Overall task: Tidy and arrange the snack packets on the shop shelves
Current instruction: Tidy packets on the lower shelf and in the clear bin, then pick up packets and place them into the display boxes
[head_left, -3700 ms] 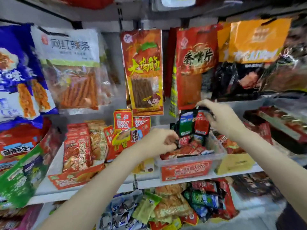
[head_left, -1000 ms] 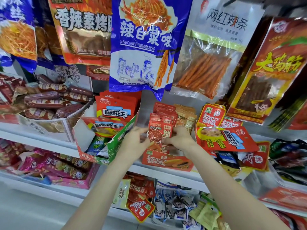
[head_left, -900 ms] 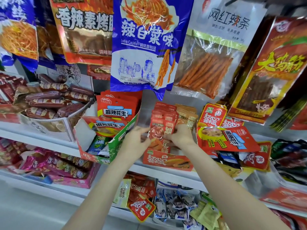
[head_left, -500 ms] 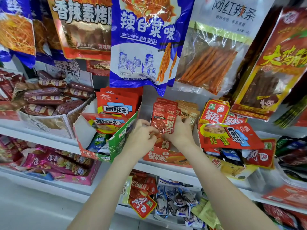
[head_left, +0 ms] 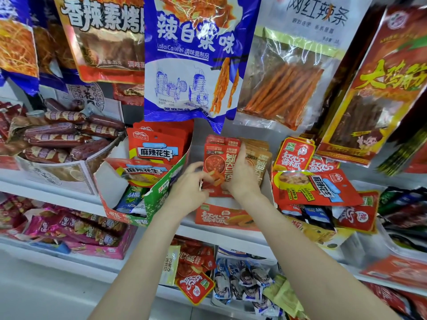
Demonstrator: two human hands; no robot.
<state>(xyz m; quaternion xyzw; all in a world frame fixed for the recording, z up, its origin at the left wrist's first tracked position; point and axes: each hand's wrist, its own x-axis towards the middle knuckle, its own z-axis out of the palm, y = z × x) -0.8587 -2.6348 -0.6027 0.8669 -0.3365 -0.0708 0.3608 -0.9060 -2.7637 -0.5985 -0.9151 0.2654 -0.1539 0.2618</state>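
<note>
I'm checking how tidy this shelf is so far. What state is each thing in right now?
Stack of small red snack packets: upright, held between both hands.
Left hand: fingers curled at the stack's lower left edge.
Right hand: pressed against the stack's right side.
Green and white cardboard display box: open, tilted.
Red peanut packet: lying flat across other packets.

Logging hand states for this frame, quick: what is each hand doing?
Left hand: fingers curled, pinching the lower edge of the red packets.
Right hand: fingers straight, pressed flat against the same red packets, holding them upright.
</note>
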